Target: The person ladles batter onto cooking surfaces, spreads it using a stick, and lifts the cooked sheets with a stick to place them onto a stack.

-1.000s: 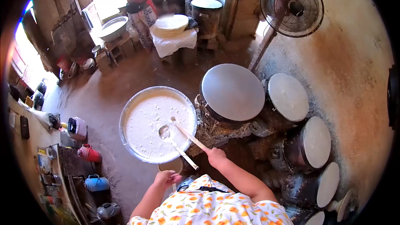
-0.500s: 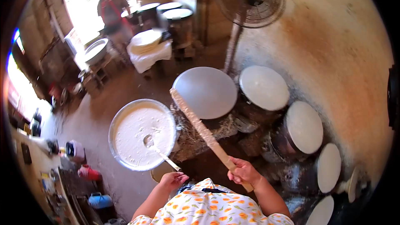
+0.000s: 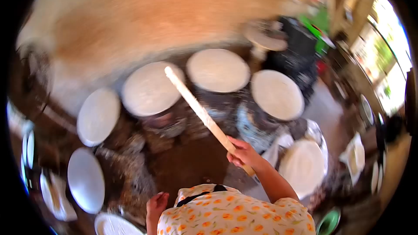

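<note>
My right hand [image 3: 244, 153] is closed round the lower end of a long flat wooden stick [image 3: 201, 114], which slants up and left in front of the round pans. The stick's tip, coated in something pale, overlaps the edge of a white-topped round pan [image 3: 150, 90]. At the lower left, my left hand [image 3: 157, 202] is low beside the flowered garment, its fingers curled; whether they hold anything is too blurred to tell. Another white-topped pan [image 3: 217, 70] lies just right of the stick's tip. The large basin of white batter [image 3: 116, 225] shows partly at the bottom left.
More round pans stand left [image 3: 99, 117] and right [image 3: 278, 95]. A grey round top [image 3: 86, 180] is at lower left. On the right lies a white round stack [image 3: 302, 168] on cloth. Black bags [image 3: 298, 45] stand behind, a fan [image 3: 32, 76] far left, and a green bowl [image 3: 328, 222] lower right.
The view has swung right, from the batter basin to the row of pans. My right hand has raised the stick out of the basin. The ladle and the other person are out of view.
</note>
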`<state>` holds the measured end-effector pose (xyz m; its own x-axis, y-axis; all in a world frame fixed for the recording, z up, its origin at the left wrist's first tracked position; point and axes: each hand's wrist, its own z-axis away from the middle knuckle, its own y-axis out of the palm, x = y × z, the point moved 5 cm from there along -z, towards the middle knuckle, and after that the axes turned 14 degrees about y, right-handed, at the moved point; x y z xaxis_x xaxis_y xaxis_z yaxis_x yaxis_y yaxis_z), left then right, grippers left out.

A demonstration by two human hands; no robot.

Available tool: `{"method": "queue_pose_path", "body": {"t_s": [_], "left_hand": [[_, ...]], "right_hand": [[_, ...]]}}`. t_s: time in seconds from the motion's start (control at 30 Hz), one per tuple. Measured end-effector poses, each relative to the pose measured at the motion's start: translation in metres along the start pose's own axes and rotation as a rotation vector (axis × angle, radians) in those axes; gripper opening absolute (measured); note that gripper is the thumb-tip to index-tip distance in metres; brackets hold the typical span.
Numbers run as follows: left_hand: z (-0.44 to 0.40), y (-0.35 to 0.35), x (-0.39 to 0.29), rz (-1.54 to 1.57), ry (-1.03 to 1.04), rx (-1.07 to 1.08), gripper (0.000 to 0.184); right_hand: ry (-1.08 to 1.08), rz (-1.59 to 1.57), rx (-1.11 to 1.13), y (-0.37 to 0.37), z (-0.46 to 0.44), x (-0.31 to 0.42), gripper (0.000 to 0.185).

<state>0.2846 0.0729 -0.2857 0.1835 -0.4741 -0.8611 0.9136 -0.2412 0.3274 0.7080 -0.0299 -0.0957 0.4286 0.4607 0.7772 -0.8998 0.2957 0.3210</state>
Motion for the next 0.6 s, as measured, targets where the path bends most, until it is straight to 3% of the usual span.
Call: {"method": "queue_pose_path", "body": {"t_s": [0.03,0.1,0.23,0.37,0.43,0.47,0.5,0.53,0.57,0.6], "left_hand": [[-0.012,0.002,0.021,0.519,-0.362,-0.256,0.017],[-0.026,0.032,0.011,0.474,-0.418,-0.215,0.016],[-0.054,0.048,0.005,0.419,-0.461,-0.114,0.015],[-0.066,0.064,0.0,0.399,-0.446,-0.121,0.014],[-0.065,0.067,-0.003,0.363,-0.475,-0.095,0.015],[-0.062,0.07,-0.004,0.358,-0.477,-0.094,0.015],[-0.06,0.074,-0.01,0.159,-0.312,0.05,0.016],[-0.059,0.078,-0.015,-0.04,-0.145,0.191,0.017],[-0.059,0.075,-0.01,-0.042,-0.146,0.192,0.017],[-0.059,0.069,-0.004,0.074,-0.177,0.121,0.018]], "right_hand": [[-0.054,-0.03,-0.14,-0.036,0.006,-0.007,0.052],[-0.167,-0.133,-0.442,-0.107,0.02,-0.024,0.058],[-0.126,-0.141,-1.004,-0.208,0.063,-0.06,0.062],[-0.107,-0.123,-1.191,-0.275,0.077,-0.073,0.063],[-0.277,0.003,-1.249,-0.304,0.074,-0.069,0.062],[-0.209,0.141,-1.316,-0.311,0.075,-0.064,0.056],[-0.208,0.137,-1.319,-0.317,0.076,-0.061,0.056],[-0.11,0.485,-1.458,-0.318,0.079,-0.053,0.056],[-0.004,0.844,-1.569,-0.312,0.082,-0.043,0.056],[-0.002,0.843,-1.568,-0.302,0.087,-0.034,0.056]]}}
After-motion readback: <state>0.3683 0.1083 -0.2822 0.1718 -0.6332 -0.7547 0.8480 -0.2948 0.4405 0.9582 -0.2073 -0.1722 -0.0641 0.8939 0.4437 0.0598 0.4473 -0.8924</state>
